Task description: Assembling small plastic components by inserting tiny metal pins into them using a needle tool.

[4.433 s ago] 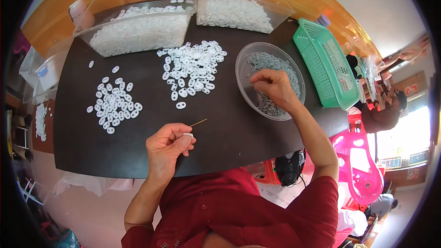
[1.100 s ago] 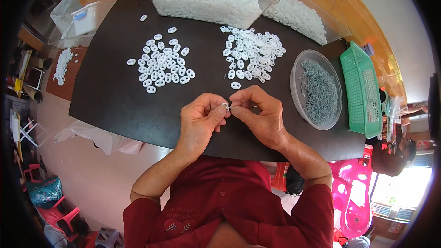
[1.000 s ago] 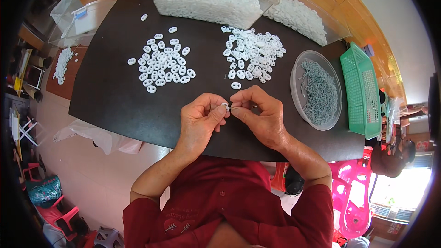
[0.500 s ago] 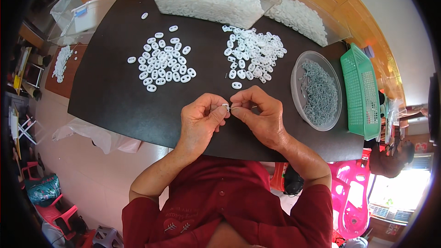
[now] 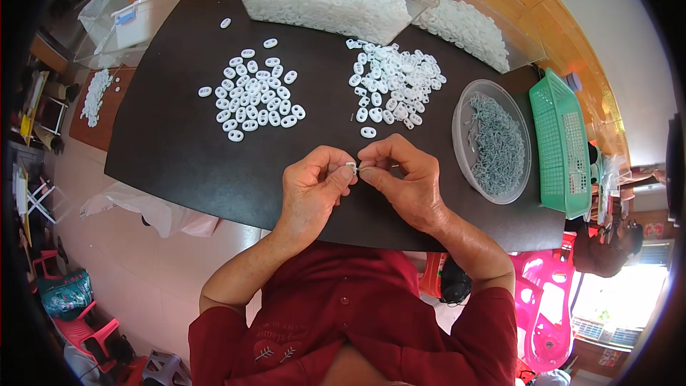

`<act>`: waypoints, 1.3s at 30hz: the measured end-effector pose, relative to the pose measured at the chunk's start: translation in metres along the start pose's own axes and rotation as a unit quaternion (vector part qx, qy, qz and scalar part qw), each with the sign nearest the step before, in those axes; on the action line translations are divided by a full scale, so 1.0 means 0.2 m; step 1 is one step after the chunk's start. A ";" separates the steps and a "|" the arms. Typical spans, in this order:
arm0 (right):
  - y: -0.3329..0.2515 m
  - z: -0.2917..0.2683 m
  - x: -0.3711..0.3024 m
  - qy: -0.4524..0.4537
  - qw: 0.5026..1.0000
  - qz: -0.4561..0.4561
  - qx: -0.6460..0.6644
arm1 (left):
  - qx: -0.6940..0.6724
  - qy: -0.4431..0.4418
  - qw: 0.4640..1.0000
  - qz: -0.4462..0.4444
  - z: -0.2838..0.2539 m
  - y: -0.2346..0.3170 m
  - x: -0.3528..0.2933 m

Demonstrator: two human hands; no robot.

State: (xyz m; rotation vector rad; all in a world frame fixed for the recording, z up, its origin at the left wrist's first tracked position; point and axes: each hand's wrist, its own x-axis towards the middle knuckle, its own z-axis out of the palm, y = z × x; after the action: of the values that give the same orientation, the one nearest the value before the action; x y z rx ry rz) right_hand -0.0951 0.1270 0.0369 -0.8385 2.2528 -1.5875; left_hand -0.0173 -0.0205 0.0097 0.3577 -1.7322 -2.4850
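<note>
Above the table's near edge, my left hand (image 5: 312,182) pinches a small white plastic piece (image 5: 351,166) between thumb and fingers. My right hand (image 5: 407,180) meets it, fingertips closed on a thin metal screw at the piece's right side; the fingers hide most of it. A thin sliver also shows inside the right hand's curled fingers, too small to make out. Beyond my left hand lies a spread of white oval pieces with two holes (image 5: 250,96). Past my right hand is a heap of similar white pieces (image 5: 404,78), some with loops.
A round clear tub (image 5: 458,146) of grey screws (image 5: 499,146) stands right of my hands, beside a green plastic basket (image 5: 561,143). Two clear bins, one at the back (image 5: 421,25) and another (image 5: 525,32) to its right, hold many white pieces. The dark table (image 5: 171,143) curves at left.
Both hands stay together in nearly the same place with the white piece. The view shifts very slightly; the piles and containers look the same.
</note>
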 end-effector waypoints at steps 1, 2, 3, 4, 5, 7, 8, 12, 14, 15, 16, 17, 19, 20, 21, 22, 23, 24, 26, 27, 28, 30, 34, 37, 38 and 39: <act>0.00 0.00 0.00 -0.001 1.000 0.000 0.002 | 0.000 -0.002 1.000 0.001 0.00 0.00 0.00; 0.00 0.00 0.00 -0.001 1.000 0.001 0.001 | 0.000 -0.003 1.000 0.002 0.00 0.00 0.00; 0.00 0.00 0.00 -0.003 1.000 0.006 0.014 | 0.000 -0.003 1.000 0.002 0.00 0.00 0.00; 0.00 0.00 0.00 -0.005 1.000 0.011 0.027 | 0.001 -0.002 1.000 0.000 0.00 0.00 0.00; 0.01 0.00 0.00 -0.006 1.000 0.011 0.027 | 0.003 -0.002 1.000 -0.003 0.00 0.00 0.00; 0.01 0.00 0.00 -0.010 0.998 0.031 0.052 | 0.003 -0.002 1.000 -0.003 0.00 0.00 0.00; 0.01 0.00 0.00 -0.011 0.998 0.030 0.052 | 0.003 -0.002 1.000 -0.004 0.00 0.01 0.00; 0.01 -0.01 0.00 -0.021 0.996 0.054 0.065 | -0.001 -0.003 1.000 -0.002 0.00 0.01 0.00; 0.02 -0.01 0.00 -0.021 0.995 0.061 0.075 | -0.003 -0.011 1.000 0.001 0.00 0.00 0.00; 0.02 -0.01 0.00 -0.021 0.996 0.056 0.070 | -0.004 -0.011 1.000 0.001 0.00 0.00 0.00; 0.02 -0.01 0.00 -0.021 0.996 0.051 0.065 | 0.001 -0.011 1.000 0.005 0.00 0.00 0.00; 0.02 -0.01 0.00 -0.021 0.996 0.051 0.065 | 0.007 -0.012 1.000 0.009 0.00 0.00 0.00; 0.01 0.00 0.00 -0.020 0.997 0.041 0.057 | 0.020 -0.010 1.000 0.016 0.00 0.00 -0.01; 0.01 0.00 0.00 -0.019 0.997 0.041 0.056 | 0.034 -0.009 0.999 0.023 0.00 -0.01 -0.01; 0.01 0.00 -0.01 -0.018 0.998 0.036 0.050 | 0.033 -0.009 0.999 0.023 0.01 -0.01 -0.01; 0.01 0.00 -0.01 -0.016 0.998 0.031 0.045 | 0.048 -0.002 0.998 0.031 0.01 -0.01 -0.01; 0.01 0.00 -0.01 -0.016 0.998 0.031 0.045 | 0.063 0.007 0.997 0.038 0.02 -0.01 -0.02; 0.01 0.01 -0.01 -0.012 0.999 0.025 0.045 | 0.063 0.008 0.997 0.038 0.03 -0.02 -0.02; 0.01 0.02 0.00 -0.007 0.999 0.019 0.045 | 0.109 0.055 0.987 0.104 0.06 -0.04 -0.02; 0.02 0.02 0.00 -0.001 0.998 0.017 0.054 | 0.109 0.054 0.987 0.104 0.06 -0.06 -0.01; 0.02 0.03 0.00 0.004 0.998 0.014 0.064 | 0.149 0.068 0.975 0.152 0.07 -0.07 -0.01; 0.03 0.03 0.00 0.006 0.996 0.028 0.079 | 0.188 0.081 0.958 0.201 0.07 -0.09 -0.01; 0.04 0.04 -0.01 0.005 0.997 0.022 0.072 | 0.171 0.077 0.966 0.177 0.06 -0.09 -0.02; 0.03 0.04 -0.01 0.009 0.997 0.016 0.069 | 0.152 0.065 0.974 0.153 0.06 -0.10 -0.03; 0.03 0.04 -0.02 0.010 0.998 0.013 0.068 | 0.139 0.066 0.977 0.145 0.06 -0.10 -0.03; 0.02 0.04 -0.02 0.011 0.999 -0.005 0.033 | 0.138 0.065 0.977 0.148 0.06 -0.10 -0.03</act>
State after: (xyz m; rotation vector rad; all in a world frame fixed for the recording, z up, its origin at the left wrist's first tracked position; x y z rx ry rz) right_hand -0.0896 0.1232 0.0290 -0.8191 2.2009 -1.6743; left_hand -0.0133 -0.0015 -0.0044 0.2535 -1.9188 -1.9790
